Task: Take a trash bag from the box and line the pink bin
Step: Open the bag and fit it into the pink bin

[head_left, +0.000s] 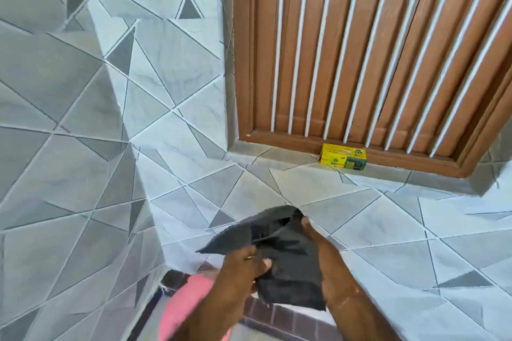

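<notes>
A folded black trash bag (279, 252) is held in front of me by both hands. My left hand (243, 266) pinches its lower left part, thumb on top. My right hand (324, 263) grips its right edge, fingertips near the top. The yellow trash bag box (343, 156) sits on the tiled sill against the wooden window frame, well above and beyond my hands. Part of the pink bin (188, 302) shows at the bottom, below my left forearm, which hides much of it.
Grey and white geometric tiles (110, 119) cover the wall at left and below the sill. A brown wooden window (374, 50) with white bars fills the upper right. Dark brick-pattern floor (279, 315) shows at the bottom.
</notes>
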The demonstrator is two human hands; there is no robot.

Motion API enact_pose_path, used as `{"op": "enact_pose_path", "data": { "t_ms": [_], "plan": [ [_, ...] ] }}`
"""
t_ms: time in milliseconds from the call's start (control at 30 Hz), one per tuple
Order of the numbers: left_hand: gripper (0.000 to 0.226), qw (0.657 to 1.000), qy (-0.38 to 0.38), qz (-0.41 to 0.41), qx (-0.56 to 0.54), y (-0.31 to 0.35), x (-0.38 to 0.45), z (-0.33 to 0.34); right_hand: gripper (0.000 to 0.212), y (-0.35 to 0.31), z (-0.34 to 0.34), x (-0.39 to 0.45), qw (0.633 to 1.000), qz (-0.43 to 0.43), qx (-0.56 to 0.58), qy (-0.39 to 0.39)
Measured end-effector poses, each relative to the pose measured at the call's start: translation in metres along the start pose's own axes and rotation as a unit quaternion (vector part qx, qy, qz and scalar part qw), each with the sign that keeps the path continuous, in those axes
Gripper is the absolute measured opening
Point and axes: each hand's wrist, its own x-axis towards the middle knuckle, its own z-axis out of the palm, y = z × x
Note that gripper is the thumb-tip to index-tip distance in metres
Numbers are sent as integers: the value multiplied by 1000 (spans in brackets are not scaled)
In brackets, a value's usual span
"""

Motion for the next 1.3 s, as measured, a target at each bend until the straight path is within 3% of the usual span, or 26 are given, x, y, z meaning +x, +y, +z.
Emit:
{"op": "enact_pose_path", "data": {
  "t_ms": [67,233,333,467,533,600,667,767,833,933,1033,1100,1167,1200,1233,1300],
  "plan": [
    [14,997,67,34,23,1,-12,-7,76,23,-6,-10,999,19,37,-20],
    [10,983,153,86,61,2,-36,-26,28,64,5,-33,997,-35,-60,16],
    [6,980,159,95,69,-3,-51,-38,22,81,16,-35,989,-64,-109,72],
    [22,969,207,87,103,-6,-66,-66,19,98,47,-38,985,-94,-107,99],
    [25,942,240,153,179,-6,-80,-92,17,111,67,-36,975,-121,-139,122],
    [27,930,167,218,245,-4,-94,-120,17,126,88,-31,955,-153,-211,139],
    [28,933,60,209,287,-1,-103,-146,21,143,115,-29,943,-167,-249,141],
    [19,920,63,206,328,-4,-106,-183,32,166,152,-28,934,-186,-253,167],
    [15,940,120,175,268,-4,-107,-203,40,178,167,-29,920,-214,-248,216],
    [11,982,180,47,-17,2,-115,-227,38,196,170,-39,897,-214,-235,306],
    [14,960,143,-10,-241,11,-128,-234,26,222,161,-50,849,-139,-404,311],
    [15,955,140,17,-260,14,-134,-232,36,230,159,-59,769,-154,-537,312],
    [14,972,149,67,-168,13,-135,-228,36,221,165,-66,722,-294,-552,297],
    [14,978,155,90,-110,14,-135,-226,29,213,175,-71,732,-325,-539,261],
    [13,979,163,104,-56,14,-136,-223,23,204,185,-74,765,-314,-520,213],
    [11,978,171,122,8,17,-136,-217,21,192,203,-74,826,-248,-493,117]
  ]
}}
